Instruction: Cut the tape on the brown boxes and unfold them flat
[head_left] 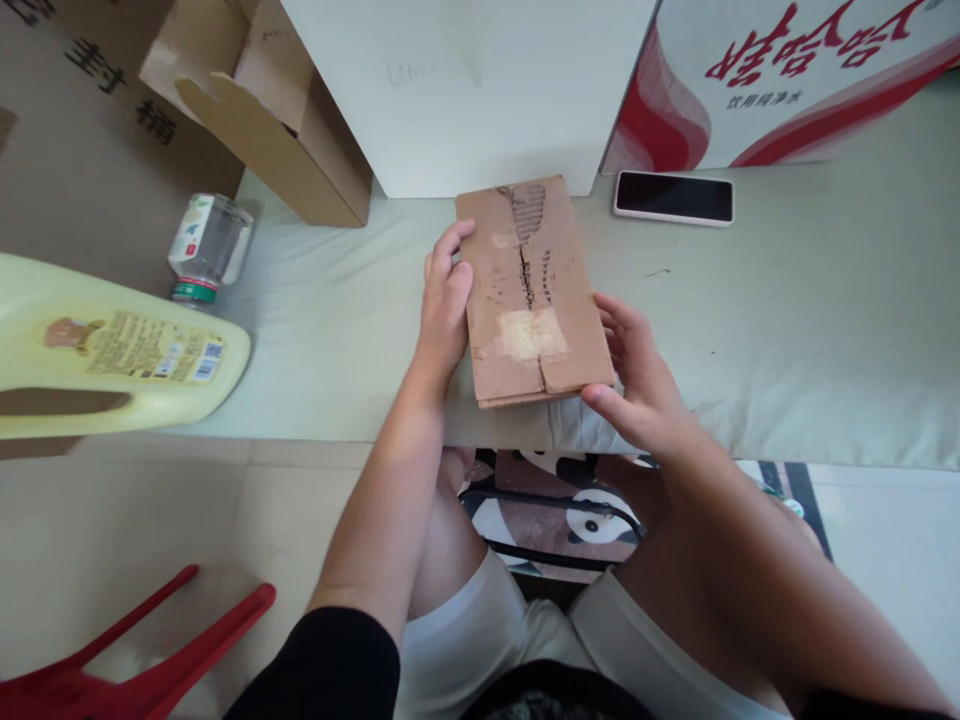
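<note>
A flat brown cardboard box [495,290] lies shut on the pale green cloth-covered surface [750,330], in front of a white panel. Black ink marks and a pale torn tape patch [532,334] show on its top. My left hand [448,300] is wrapped round the box's left side, thumb and fingers at its edge. On the right side, my right hand [634,370] holds the box, with the thumb at the near right corner and the fingers along the edge. The fingertips of my right hand are partly hidden behind the box's side.
A phone [673,198] lies at the right, before a red-and-white carton [787,90]. To the left are an open cardboard box [277,150], a plastic bottle [210,245] on its side and a large yellow jug [150,350]. A red plastic object [150,660] stands on the floor.
</note>
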